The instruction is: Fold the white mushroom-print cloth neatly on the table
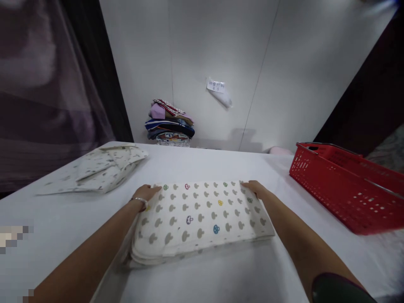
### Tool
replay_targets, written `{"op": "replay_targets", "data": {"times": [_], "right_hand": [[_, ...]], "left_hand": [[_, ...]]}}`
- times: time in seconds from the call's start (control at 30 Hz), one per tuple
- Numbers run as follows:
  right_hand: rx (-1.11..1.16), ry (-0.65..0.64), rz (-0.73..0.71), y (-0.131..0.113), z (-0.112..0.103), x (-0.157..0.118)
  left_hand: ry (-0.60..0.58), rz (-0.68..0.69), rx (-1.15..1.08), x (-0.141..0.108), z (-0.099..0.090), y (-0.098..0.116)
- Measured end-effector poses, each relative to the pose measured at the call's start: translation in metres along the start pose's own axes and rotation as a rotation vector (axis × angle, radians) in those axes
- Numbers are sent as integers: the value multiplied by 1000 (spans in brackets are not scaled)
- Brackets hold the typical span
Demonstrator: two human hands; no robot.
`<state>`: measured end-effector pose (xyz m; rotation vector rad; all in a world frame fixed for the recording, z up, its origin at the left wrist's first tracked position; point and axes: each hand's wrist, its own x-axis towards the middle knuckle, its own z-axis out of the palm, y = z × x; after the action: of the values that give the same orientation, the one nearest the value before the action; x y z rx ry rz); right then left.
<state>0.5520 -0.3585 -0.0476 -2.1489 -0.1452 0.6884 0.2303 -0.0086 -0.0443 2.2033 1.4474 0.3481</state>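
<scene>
A white cloth [202,214] printed with grey and a few coloured mushrooms lies folded in layers on the white table, near its front. My left hand [147,193], with a bracelet at the wrist, grips the cloth's far left corner, thumb on top. At the far right corner my right hand [254,187] holds the same cloth between thumb and fingers. The fingers of both hands are partly hidden beneath or behind the fabric.
A loosely crumpled patterned white cloth [107,168] lies at the table's left. Behind the table stands a stack of folded fabrics [170,124] against the wall. A red plastic basket [347,185] stands at the right. A paper label [216,86] hangs on the wall.
</scene>
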Motion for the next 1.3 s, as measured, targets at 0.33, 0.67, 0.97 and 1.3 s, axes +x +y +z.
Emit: {"op": "replay_targets", "data": {"times": [0.33,0.67,0.97,1.3], "right_hand": [[220,-2,-145,6,0,11],[80,311,-337,11,15,39],[-341,377,-375,9,23,39],[-950,62,-806,-6,80,1]], "left_hand": [[-80,-26,-216,-15,-14,14],[2,-50,-153,6,1,13],[44,141,171,2,11,10],[-153,465,418,-33,35,11]]}}
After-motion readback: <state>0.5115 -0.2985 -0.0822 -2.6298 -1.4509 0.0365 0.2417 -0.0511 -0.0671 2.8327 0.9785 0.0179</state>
